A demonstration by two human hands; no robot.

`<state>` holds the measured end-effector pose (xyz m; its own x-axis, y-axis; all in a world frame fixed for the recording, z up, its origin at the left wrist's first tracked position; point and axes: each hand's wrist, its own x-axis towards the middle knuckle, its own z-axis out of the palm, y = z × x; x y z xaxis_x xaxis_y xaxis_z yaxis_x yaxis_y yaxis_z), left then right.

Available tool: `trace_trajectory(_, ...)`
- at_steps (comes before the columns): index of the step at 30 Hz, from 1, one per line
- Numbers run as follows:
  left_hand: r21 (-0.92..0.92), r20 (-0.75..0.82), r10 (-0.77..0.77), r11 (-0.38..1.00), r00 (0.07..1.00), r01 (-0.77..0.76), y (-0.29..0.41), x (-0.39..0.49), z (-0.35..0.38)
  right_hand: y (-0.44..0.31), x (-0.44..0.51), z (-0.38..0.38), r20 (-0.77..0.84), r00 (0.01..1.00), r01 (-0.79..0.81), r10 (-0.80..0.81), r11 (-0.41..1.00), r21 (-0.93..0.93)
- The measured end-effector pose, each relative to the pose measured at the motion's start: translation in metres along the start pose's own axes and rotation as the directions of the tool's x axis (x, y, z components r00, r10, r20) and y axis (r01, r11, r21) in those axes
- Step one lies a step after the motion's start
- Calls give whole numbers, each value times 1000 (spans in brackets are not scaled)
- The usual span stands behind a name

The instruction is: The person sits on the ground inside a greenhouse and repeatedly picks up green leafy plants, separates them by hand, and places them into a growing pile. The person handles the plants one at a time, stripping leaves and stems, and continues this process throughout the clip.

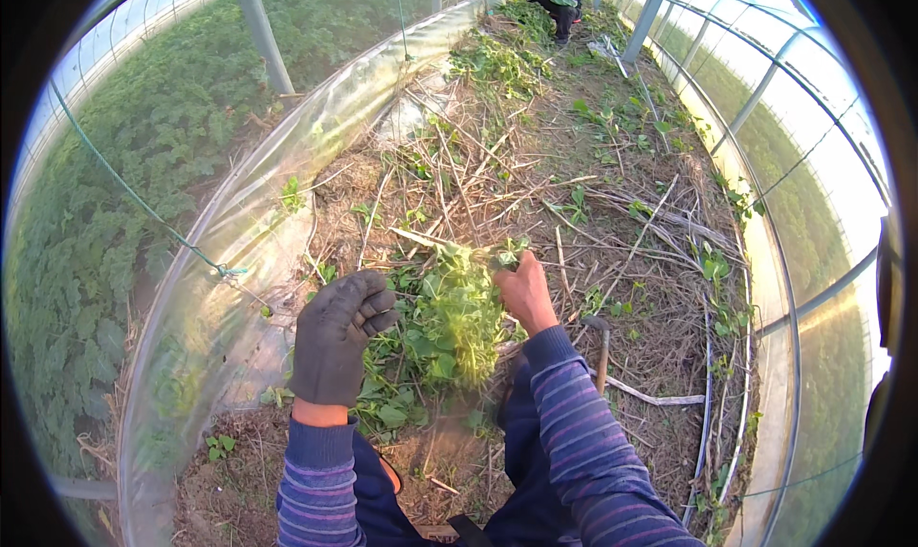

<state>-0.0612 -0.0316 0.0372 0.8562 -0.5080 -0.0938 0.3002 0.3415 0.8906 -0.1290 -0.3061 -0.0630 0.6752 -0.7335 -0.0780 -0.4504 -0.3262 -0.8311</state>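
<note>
My left hand (343,339), in a dark work glove, is raised left of a bunch of leafy green plants (459,317). Its fingers curl inward, and whether they hold anything is not visible. My bare right hand (525,292) grips the top of that bunch, which hangs between my hands and is partly blurred. More cut or pulled green vines (391,396) lie on the soil under it. To the right of my right wrist, a small hand tool with a wooden handle (602,360) and a dark curved head rests on the ground.
Dry stalks (473,181) litter the soil ahead. Clear plastic sheeting (237,224) borders the left, with leafy crops (122,188) behind it. Metal posts (262,34) and a greenhouse frame flank the strip. A green cord (136,195) hangs at left. Another person (558,2) crouches at the far end.
</note>
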Motion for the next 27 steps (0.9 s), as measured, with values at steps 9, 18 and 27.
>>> trace_trajectory(9, -24, -69, 56, 998, 996, -57, 16, -3, -9, -4, 5, 19, -196, 971, 84, -135, 965, -247)
trace_trajectory(18, -76, -84, 81, 993, 993, -88, 23, -4, -20, 26, 25, 32, -147, 987, 12, -58, 956, -292)
trace_trajectory(27, -93, -50, 103, 990, 993, -107, 20, -1, -32, 4, 20, 28, -205, 959, 99, -197, 907, -409)
